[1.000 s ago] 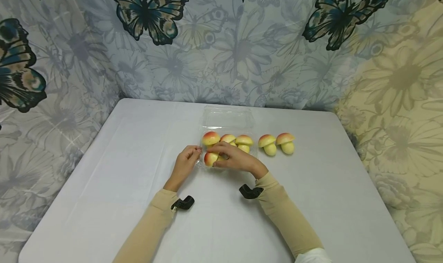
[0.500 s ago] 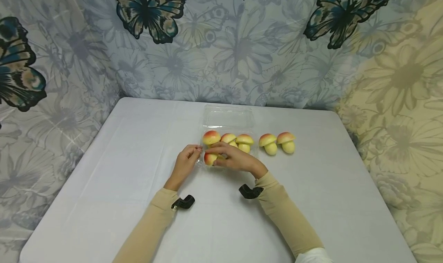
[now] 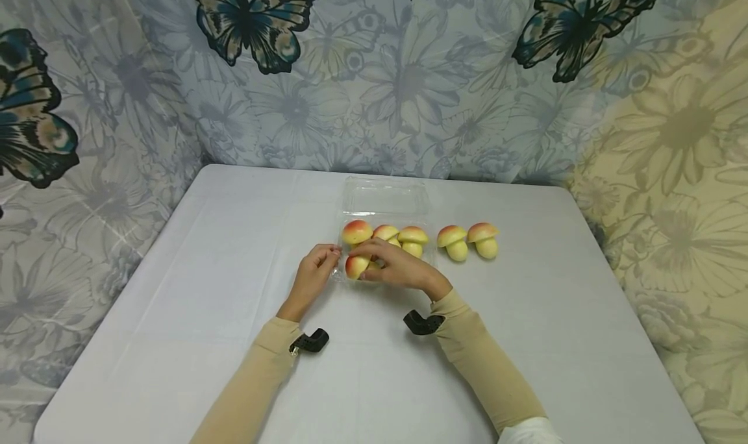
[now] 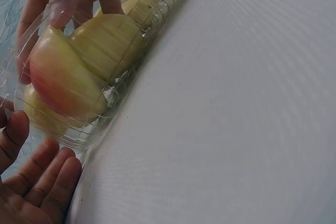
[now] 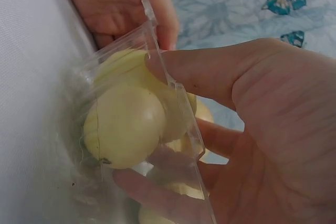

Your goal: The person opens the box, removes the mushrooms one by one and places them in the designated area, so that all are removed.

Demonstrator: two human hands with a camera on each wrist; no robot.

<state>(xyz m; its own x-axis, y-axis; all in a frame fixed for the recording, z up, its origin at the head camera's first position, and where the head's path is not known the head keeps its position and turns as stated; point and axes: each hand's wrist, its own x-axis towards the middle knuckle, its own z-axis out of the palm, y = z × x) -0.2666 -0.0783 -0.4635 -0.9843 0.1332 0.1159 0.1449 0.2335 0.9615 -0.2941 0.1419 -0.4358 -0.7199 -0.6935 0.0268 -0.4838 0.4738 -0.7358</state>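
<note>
A clear plastic clamshell container [image 3: 386, 198] lies open near the far edge of the table, its lid folded back. Three toy mushrooms with red-yellow caps, one of them a left mushroom [image 3: 356, 232], line its back row. In front of them, my right hand [image 3: 403, 267] reaches into the tray and grips another mushroom [image 3: 354, 267] between thumb and fingers; the right wrist view shows its pale rounded stem [image 5: 126, 124] behind the clear wall. My left hand [image 3: 311, 280] pinches the container's left rim with thumb and forefinger, the other fingers loosely extended in the left wrist view.
Two more toy mushrooms, a nearer one [image 3: 452, 243] and a farther-right one [image 3: 483, 240], lie on the white table [image 3: 350, 379] right of the container. A butterfly-patterned cloth [image 3: 409, 93] hangs behind the table. Both wrists carry black camera mounts.
</note>
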